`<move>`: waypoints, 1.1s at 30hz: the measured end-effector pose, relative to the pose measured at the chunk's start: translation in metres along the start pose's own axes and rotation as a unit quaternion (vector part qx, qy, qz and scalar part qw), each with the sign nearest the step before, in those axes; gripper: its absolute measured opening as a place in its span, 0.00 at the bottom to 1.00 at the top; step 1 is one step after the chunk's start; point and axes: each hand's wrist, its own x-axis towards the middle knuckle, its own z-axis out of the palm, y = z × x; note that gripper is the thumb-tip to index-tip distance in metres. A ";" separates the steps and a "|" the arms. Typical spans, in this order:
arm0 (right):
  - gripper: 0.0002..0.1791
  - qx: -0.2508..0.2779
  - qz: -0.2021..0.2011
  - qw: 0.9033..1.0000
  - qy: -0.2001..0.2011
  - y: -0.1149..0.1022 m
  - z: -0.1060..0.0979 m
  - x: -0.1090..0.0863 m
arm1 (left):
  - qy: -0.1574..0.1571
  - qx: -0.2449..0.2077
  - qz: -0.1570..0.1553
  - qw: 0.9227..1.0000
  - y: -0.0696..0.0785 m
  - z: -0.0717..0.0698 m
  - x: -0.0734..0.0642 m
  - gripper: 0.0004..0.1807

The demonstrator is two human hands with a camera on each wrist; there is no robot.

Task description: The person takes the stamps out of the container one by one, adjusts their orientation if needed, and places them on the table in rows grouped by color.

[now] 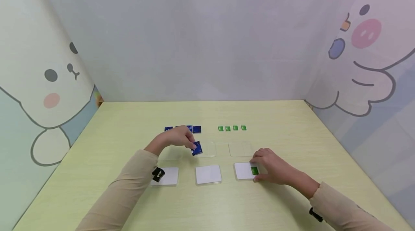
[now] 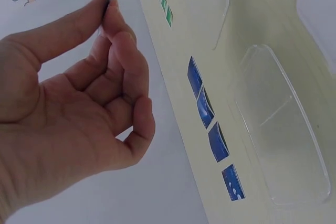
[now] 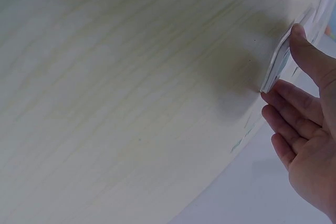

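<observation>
My left hand [image 1: 179, 136] pinches a small blue square card [image 1: 197, 149] between thumb and fingertips, raised above a clear plastic lid [image 1: 210, 149]. In the left wrist view the pinched card shows only as a thin edge. My right hand [image 1: 273, 167] grips the right-hand clear box of white cards [image 1: 244, 171] by its right end, thumb on the near edge and fingers on the far edge. A green square card [image 1: 254, 170] lies on top of that box, beside the palm. The right wrist view shows the thumb [image 3: 307, 51] against the box's edge.
A row of blue cards [image 1: 196, 129] lies farther back, partly hidden by my left hand, with several green cards [image 1: 228, 128] to its right. Two more boxes of white cards [image 1: 208, 174] stand left of the gripped one. Another clear lid [image 1: 240, 149] lies behind it.
</observation>
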 end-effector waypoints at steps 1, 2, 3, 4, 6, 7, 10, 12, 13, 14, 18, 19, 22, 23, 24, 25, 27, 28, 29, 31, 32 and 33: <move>0.28 0.000 0.001 1.000 0.000 0.000 0.000 0.000 | 0.001 0.000 -0.003 1.000 -0.001 0.000 0.000 0.07; 0.28 0.000 0.001 1.000 -0.001 0.000 0.000 0.000 | 0.002 0.000 -0.002 1.000 -0.003 0.000 -0.001 0.07; 0.28 0.000 0.002 1.000 -0.001 0.000 0.000 0.000 | 0.002 0.002 -0.004 1.000 -0.004 0.000 -0.001 0.07; 0.28 0.000 0.002 1.000 -0.001 0.000 0.000 0.000 | 0.002 0.004 -0.004 1.000 -0.005 0.000 -0.001 0.08; 0.28 0.000 0.004 1.000 -0.002 0.000 -0.001 0.001 | 0.004 0.003 -0.009 1.000 -0.008 0.001 -0.002 0.08; 0.28 0.000 0.004 1.000 -0.003 0.000 -0.001 0.001 | 0.005 0.003 -0.010 1.000 -0.009 0.002 -0.002 0.08; 0.28 0.001 0.007 1.000 -0.004 0.000 -0.001 0.001 | 0.008 0.003 -0.014 1.000 -0.012 0.002 -0.003 0.08; 0.28 0.001 0.008 1.000 -0.004 0.000 -0.001 0.001 | 0.009 0.002 -0.017 1.000 -0.013 0.002 -0.004 0.08; 0.28 0.001 0.008 1.000 -0.004 0.000 -0.001 0.001 | 0.009 0.000 -0.019 1.000 -0.014 0.002 -0.004 0.08; 0.28 0.001 0.008 1.000 -0.003 0.000 -0.001 0.001 | 0.010 -0.003 -0.020 1.000 -0.015 0.002 -0.004 0.08; 0.28 0.002 0.009 1.000 -0.002 -0.001 0.000 0.000 | 0.009 -0.012 -0.021 1.000 -0.018 0.001 -0.006 0.08; 0.28 0.003 0.009 1.000 -0.002 -0.001 0.000 0.000 | 0.008 -0.015 -0.022 1.000 -0.019 0.001 -0.007 0.07; 0.28 0.005 0.008 1.000 -0.002 -0.001 0.001 0.000 | 0.009 -0.015 -0.022 1.000 -0.022 -0.001 -0.008 0.07; 0.28 0.005 0.007 1.000 -0.002 -0.001 0.001 0.000 | 0.009 -0.015 -0.023 1.000 -0.024 -0.001 -0.008 0.07; 0.28 0.005 0.006 1.000 -0.001 -0.001 0.001 0.000 | 0.010 -0.014 -0.023 1.000 -0.025 -0.001 -0.009 0.07; 0.28 0.005 0.004 1.000 -0.001 -0.001 0.001 0.000 | 0.011 -0.013 -0.024 1.000 -0.026 -0.002 -0.009 0.07; 0.27 0.003 0.003 1.000 0.000 -0.001 0.000 0.000 | 0.013 -0.007 -0.024 1.000 -0.028 -0.003 -0.010 0.08; 0.27 0.003 0.002 1.000 0.000 -0.001 0.000 0.000 | 0.013 -0.005 -0.024 1.000 -0.029 -0.003 -0.010 0.07; 0.27 0.003 0.002 1.000 0.000 -0.001 0.000 0.000 | 0.013 -0.006 -0.025 1.000 -0.030 -0.004 -0.011 0.07; 0.27 0.002 0.002 1.000 0.000 -0.001 0.000 0.000 | 0.014 -0.004 -0.025 1.000 -0.032 -0.005 -0.012 0.07; 0.27 0.003 0.002 1.000 0.000 -0.001 0.001 -0.001 | 0.014 -0.003 -0.024 1.000 -0.033 -0.005 -0.012 0.07; 0.27 0.003 0.003 1.000 0.000 -0.001 0.001 -0.001 | 0.014 -0.003 -0.024 1.000 -0.034 -0.006 -0.013 0.07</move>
